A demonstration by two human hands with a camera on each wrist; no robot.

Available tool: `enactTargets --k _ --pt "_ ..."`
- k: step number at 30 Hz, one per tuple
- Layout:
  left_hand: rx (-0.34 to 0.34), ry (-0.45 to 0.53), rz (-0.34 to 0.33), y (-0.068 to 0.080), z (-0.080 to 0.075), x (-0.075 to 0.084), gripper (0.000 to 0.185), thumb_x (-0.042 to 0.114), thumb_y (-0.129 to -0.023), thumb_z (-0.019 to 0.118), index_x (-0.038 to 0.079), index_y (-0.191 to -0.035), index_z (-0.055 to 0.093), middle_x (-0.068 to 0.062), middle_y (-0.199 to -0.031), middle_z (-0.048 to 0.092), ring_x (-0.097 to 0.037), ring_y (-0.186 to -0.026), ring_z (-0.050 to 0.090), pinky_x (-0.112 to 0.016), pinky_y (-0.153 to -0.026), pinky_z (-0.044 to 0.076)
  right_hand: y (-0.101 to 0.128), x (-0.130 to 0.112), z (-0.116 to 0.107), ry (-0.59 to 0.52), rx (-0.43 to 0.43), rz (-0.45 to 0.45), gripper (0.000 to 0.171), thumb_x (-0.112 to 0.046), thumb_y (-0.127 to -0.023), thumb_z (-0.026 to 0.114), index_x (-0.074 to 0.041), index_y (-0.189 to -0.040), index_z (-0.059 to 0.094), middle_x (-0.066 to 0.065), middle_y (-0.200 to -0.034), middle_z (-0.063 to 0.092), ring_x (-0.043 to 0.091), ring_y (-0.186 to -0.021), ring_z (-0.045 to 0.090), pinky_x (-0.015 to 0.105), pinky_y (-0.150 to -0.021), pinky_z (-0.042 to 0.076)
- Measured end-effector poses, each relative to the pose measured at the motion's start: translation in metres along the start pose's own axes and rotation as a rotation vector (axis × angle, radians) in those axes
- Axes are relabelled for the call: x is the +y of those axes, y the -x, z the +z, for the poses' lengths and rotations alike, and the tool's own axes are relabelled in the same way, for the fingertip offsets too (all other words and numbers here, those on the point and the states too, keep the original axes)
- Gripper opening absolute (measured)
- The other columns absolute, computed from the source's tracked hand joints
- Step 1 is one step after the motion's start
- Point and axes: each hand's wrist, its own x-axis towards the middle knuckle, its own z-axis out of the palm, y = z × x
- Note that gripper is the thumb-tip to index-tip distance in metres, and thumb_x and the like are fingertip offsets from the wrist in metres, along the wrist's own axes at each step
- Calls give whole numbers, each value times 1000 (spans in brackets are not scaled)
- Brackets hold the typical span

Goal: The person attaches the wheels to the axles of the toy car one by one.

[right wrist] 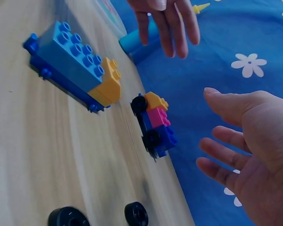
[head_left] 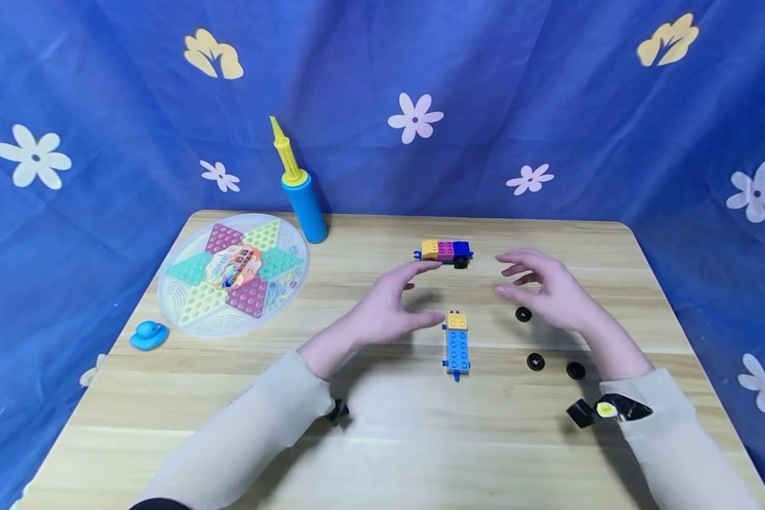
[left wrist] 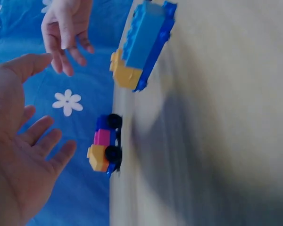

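Note:
A toy car of building blocks, light blue and yellow on a dark blue base [head_left: 457,347], lies on the table without wheels; its axle stubs show in the right wrist view. My left hand [head_left: 392,304] hovers just left of it, fingers spread and holding nothing. On the other side my right hand [head_left: 545,290] is held above the table, also holding nothing, fingers loosely bent. Farther back stands a second block car [head_left: 445,251] in yellow, pink and dark blue, with black wheels on. Loose black wheels [head_left: 535,362] lie below and beside my right hand.
At the left lies a round Chinese checkers board [head_left: 172,297] with a blue duck-like toy [head_left: 149,335] near it. A blue hand pump [head_left: 307,212] with a yellow nozzle stands at the back edge. A blue flowered cloth [head_left: 357,106] hangs behind the wooden table [head_left: 389,453].

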Motion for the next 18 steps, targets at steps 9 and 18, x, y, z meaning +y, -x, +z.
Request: enactTargets --k 9,18 --pt "-106 -122 -25 17 16 -3 105 48 -80 93 19 -164 37 2 -164 42 -25 -148 43 -43 -119 38 34 -6 -2 -6 10 -14 48 -2 -92 82 -5 -138 67 6 -132 67 27 -111 68 34 -90 59" --pt "-182 -218 -18 19 33 -12 124 67 -70 92 15 -166 33 -2 -166 40 -20 -152 36 -41 -123 30 73 2 -4 67 -1 31 46 -9 -89 87 -10 -133 72 4 -131 70 20 -116 66 23 -96 51"
